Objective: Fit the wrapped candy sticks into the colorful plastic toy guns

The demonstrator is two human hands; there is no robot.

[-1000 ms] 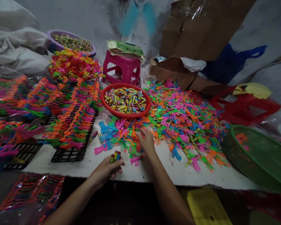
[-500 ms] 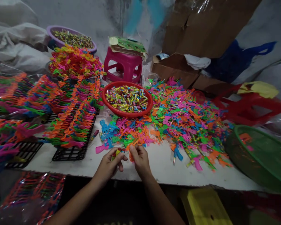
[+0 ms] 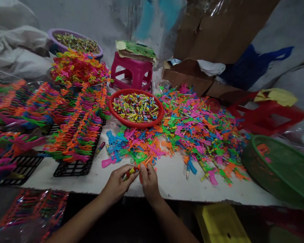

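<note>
My left hand pinches small tubes at the near table edge; my right hand grips an orange toy touching them, near the toy pile.

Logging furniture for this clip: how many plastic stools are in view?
2. A pink stool stands behind the red bowl, papers stacked on it; a red stool lies at right beside the green basket. Others may be hidden.

The right hand hides most of its orange piece; the green basket runs off-frame.
</note>
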